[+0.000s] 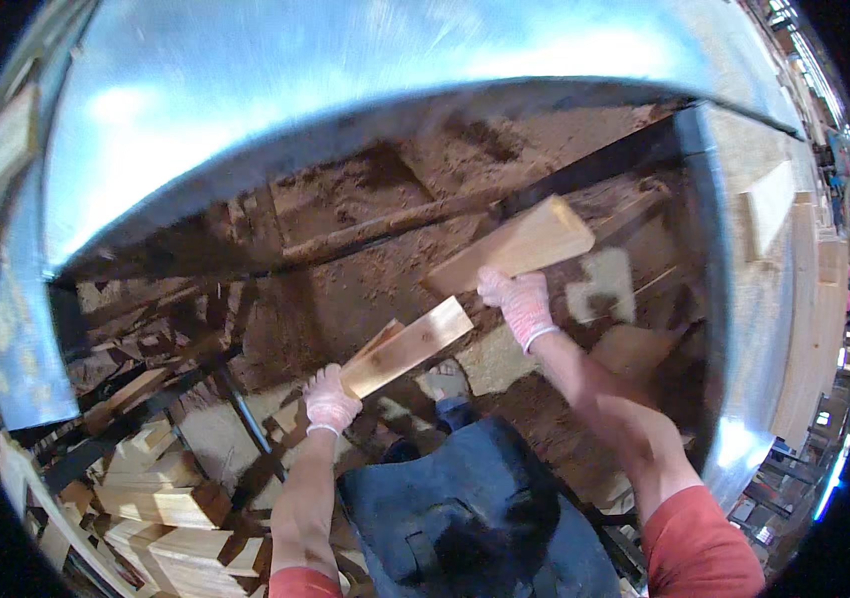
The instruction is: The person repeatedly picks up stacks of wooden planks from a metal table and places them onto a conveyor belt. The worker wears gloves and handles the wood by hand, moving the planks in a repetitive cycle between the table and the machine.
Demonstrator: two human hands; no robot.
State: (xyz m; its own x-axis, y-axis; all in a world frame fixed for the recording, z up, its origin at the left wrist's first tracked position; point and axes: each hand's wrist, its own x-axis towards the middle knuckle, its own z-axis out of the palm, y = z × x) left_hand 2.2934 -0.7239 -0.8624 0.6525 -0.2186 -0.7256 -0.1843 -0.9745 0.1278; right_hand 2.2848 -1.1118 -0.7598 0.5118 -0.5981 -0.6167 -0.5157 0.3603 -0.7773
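My left hand (330,401), in a pale pinkish work glove, is closed around the near end of a short wooden board (413,349). A second strip of wood (375,341) shows along its far side; whether I hold that too, I cannot tell. Another board (525,239), wider and slightly blurred, is gripped by my right hand (518,304), gloved the same way, at its lower edge. Both boards slant up to the right, apart from each other, in front of the curved edge of a shiny metal tabletop (365,60).
Sawdust (375,239) covers the ground beneath the metal table, crossed by a dark frame bar (395,231). Stacked wood blocks (171,503) lie at lower left. Along the right, a metal ledge (744,399) carries a wood offcut (770,207) beside long planks (812,319). A dark apron (475,508) covers my front.
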